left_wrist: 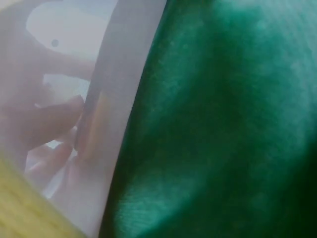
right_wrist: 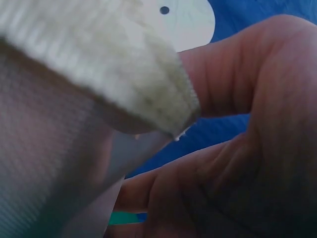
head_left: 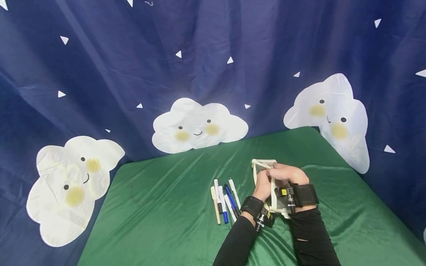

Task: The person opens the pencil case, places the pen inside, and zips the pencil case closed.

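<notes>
A see-through mesh pencil case point(head_left: 273, 195) with cream trim stands at the right of the green cloth. My right hand point(head_left: 289, 173) grips its upper edge; in the right wrist view the thumb and fingers bend around the cream trim point(right_wrist: 124, 74). My left hand point(head_left: 262, 186) reaches in at the case's opening, close against the right fingertips. Its own fingertips are hidden in the head view. Through the case's hazy panel point(left_wrist: 131, 49), the left wrist view shows blurred fingers point(left_wrist: 54, 121); what they hold is unclear.
Several pens and markers lie left of the case, among them a beige pen point(head_left: 216, 207), a blue-capped white marker point(head_left: 223, 207) and a dark blue pen point(head_left: 232, 197). Behind the green-covered table point(head_left: 159, 221) hangs a navy curtain point(head_left: 206, 29) with white clouds.
</notes>
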Tool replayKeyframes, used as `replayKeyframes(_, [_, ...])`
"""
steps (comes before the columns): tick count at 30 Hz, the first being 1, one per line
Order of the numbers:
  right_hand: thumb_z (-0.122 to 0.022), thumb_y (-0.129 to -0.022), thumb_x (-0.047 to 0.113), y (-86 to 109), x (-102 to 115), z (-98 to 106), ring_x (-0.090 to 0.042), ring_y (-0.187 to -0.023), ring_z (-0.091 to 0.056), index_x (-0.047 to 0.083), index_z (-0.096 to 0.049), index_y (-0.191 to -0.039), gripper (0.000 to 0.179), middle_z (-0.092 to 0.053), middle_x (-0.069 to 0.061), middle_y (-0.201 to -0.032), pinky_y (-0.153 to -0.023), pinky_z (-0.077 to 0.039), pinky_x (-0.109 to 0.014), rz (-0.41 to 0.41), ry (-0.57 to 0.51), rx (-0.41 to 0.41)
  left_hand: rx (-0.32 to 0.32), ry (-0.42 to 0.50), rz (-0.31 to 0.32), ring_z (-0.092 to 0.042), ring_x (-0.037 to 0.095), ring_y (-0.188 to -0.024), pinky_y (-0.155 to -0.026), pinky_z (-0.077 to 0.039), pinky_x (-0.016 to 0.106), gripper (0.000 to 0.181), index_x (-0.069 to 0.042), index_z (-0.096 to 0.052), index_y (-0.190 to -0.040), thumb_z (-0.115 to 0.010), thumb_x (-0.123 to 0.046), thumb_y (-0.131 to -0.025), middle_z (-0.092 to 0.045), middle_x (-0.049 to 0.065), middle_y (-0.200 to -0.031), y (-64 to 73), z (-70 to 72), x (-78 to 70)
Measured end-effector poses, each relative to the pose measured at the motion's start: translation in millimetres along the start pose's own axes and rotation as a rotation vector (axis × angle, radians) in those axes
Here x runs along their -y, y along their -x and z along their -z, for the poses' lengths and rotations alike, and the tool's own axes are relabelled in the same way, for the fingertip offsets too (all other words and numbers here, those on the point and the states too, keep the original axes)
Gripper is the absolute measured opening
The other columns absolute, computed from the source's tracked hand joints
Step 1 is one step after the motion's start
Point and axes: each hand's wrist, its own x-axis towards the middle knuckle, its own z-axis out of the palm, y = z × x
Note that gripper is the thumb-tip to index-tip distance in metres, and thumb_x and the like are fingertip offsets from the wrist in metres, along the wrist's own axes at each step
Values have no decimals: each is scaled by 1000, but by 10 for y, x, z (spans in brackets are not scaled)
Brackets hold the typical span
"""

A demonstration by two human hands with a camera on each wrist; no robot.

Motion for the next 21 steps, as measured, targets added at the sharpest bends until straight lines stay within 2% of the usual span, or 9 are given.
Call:
replayKeyframes(4, [-45, -96, 41, 2, 7, -6, -49, -131, -48, -15, -22, -151, 81, -40, -38, -148, -104, -46, -55, -3, 11, 2, 34, 1, 10, -56, 6, -70, -68, -45, 14, 14, 0, -72, -89, -67, -13, -86, -71, 13, -79, 11, 19, -3])
replayKeyframes(7, [-45, -96, 42, 8, 6, -8, -52, -139, -41, -15, -15, -154, 87, -31, -39, -155, -108, -43, -58, 1, 10, 1, 42, 38, 69, -50, 4, -68, -68, -44, 15, 14, -1, -70, -91, -71, -14, -86, -65, 7, -76, 33, 41, -24])
replayKeyframes(11, [-46, -93, 41, 7, 6, -5, -47, -128, -49, -15, -12, -155, 90, -37, -39, -149, -104, -46, -54, 3, 18, 7, 25, 86, 111, -42, 4, -66, -64, -40, 17, 12, -2, -65, -86, -72, -12, -85, -51, -3, -70, 61, 66, -55])
replayKeyframes(15, [-46, -93, 41, -6, 16, -10, -50, -133, -44, -15, -7, -155, 93, -28, -40, -156, -108, -42, -56, 3, 34, 17, -9, 118, 144, -40, 4, -66, -63, -37, 17, 12, -7, -59, -81, -71, -9, -84, -43, -9, -70, 86, 73, -69])
replayKeyframes(17, [-45, -94, 42, -15, 22, -15, -52, -140, -37, -15, -7, -156, 93, -19, -39, -161, -111, -39, -58, 5, 43, 13, -22, 141, 171, -39, 4, -66, -63, -36, 18, 17, -10, -55, -80, -71, -9, -84, -40, -10, -69, 92, 79, -76])
replayKeyframes(19, [-44, -95, 42, -21, 30, -18, -53, -143, -35, -15, -6, -155, 91, -16, -39, -162, -111, -39, -59, 11, 48, 16, -33, 167, 197, -40, 4, -66, -64, -36, 18, 19, -13, -53, -81, -71, -8, -85, -41, -10, -68, 96, 86, -82])
replayKeyframes(21, [-42, -96, 43, -22, 27, -16, -54, -144, -33, -16, -6, -155, 91, -16, -40, -161, -112, -39, -60, 18, 48, 12, -48, 176, 212, -46, 2, -68, -66, -39, 18, 17, -15, -56, -83, -71, -8, -85, -51, -9, -68, 98, 91, -90])
